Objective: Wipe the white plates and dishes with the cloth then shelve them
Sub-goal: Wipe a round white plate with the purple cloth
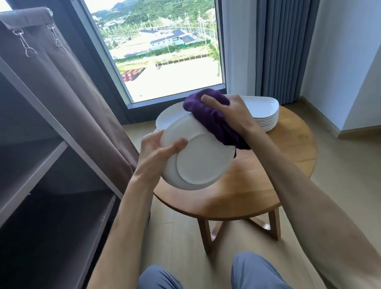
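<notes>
A white plate (197,159) is held tilted above the round wooden table (265,180), its underside and foot ring facing me. My left hand (156,151) grips its left rim, thumb across the underside. My right hand (230,113) holds a bunched purple cloth (212,118) against the plate's upper right edge. Behind it a large white platter (168,119) lies on the table. A stack of several white dishes (266,115) stands at the table's back right.
A fabric-covered shelf unit (41,167) with a pulled-aside brown curtain (70,84) fills the left side; its shelves show nothing on them. A window (161,45) and grey curtains (286,42) are behind the table. My knees (215,281) are at the bottom edge.
</notes>
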`<control>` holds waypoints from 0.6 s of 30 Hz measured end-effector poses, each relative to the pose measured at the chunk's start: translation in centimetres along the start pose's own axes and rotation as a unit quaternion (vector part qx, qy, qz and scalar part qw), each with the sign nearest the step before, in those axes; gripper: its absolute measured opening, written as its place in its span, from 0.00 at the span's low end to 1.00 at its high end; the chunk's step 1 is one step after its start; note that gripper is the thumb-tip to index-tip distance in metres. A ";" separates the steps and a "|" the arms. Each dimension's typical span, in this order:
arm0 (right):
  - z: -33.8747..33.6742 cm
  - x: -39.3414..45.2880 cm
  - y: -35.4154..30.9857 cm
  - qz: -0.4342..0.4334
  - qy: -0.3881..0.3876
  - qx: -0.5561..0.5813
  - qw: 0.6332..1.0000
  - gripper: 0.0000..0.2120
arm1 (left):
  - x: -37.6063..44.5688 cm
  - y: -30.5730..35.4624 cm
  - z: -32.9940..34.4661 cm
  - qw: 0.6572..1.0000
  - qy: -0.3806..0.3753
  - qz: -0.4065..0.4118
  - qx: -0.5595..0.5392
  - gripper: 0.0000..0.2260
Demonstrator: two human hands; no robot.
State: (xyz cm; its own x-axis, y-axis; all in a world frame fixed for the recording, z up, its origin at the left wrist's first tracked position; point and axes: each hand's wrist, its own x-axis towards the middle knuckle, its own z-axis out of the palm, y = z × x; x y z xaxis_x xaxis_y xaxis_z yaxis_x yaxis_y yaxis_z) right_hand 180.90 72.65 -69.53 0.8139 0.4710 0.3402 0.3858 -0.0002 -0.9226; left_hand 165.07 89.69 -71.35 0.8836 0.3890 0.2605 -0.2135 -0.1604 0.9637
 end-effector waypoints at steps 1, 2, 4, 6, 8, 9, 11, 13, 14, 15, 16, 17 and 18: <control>-0.1 0.1 0.6 0.027 0.028 0.031 0.999 0.21 | -0.1 -0.2 0.1 0.998 0.029 0.001 -0.047 0.18; 0.0 0.0 1.2 0.053 0.064 0.070 0.994 0.22 | -0.3 -0.3 0.2 0.995 0.053 0.005 -0.090 0.16; 0.4 -0.7 2.6 0.087 0.134 0.162 0.974 0.19 | -0.6 -0.8 0.8 0.987 0.094 0.024 -0.129 0.14; 1.1 -1.7 3.8 0.115 0.177 0.235 0.949 0.15 | -1.2 -1.4 2.0 0.980 0.135 0.041 -0.138 0.14; 2.0 -2.8 4.9 0.167 0.196 0.311 0.915 0.15 | -1.9 -2.2 3.5 0.965 0.184 0.037 -0.185 0.12; 2.6 -3.4 5.5 0.188 0.196 0.352 0.896 0.16 | -2.1 -2.4 4.2 0.953 0.208 0.030 -0.219 0.10; 3.6 -4.4 6.6 0.197 0.182 0.397 0.878 0.19 | -2.4 -3.1 5.1 0.934 0.237 0.025 -0.265 0.07; 3.4 -4.8 7.0 0.197 0.177 0.416 0.870 0.18 | -3.3 -4.2 5.3 0.936 0.214 0.011 -0.278 0.08; 2.7 -4.6 6.9 0.208 0.178 0.412 0.869 0.17 | -4.2 -4.8 5.1 0.941 0.188 -0.002 -0.281 0.11; 2.0 -4.3 6.5 0.218 0.171 0.396 0.876 0.17 | -5.1 -5.5 4.6 0.946 0.164 -0.023 -0.279 0.15; 1.2 -3.9 6.0 0.219 0.152 0.368 0.891 0.18 | -5.7 -6.0 4.0 0.952 0.143 -0.048 -0.267 0.17; 0.6 -3.5 5.4 0.211 0.124 0.330 0.912 0.21 | -5.9 -6.3 3.2 0.958 0.128 -0.068 -0.246 0.17; 0.0 -3.0 4.7 0.193 0.093 0.282 0.935 0.23 | -5.9 -6.2 2.3 0.966 0.114 -0.076 -0.220 0.17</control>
State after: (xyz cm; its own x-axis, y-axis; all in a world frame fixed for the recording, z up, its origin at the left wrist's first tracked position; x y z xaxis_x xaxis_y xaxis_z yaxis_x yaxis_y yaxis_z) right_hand 180.20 71.26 -74.88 0.9270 0.3702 -0.0599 -0.1994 0.3512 -0.9148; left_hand 162.19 86.30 -78.99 0.8143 0.5761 0.0708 -0.2889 0.2964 0.9103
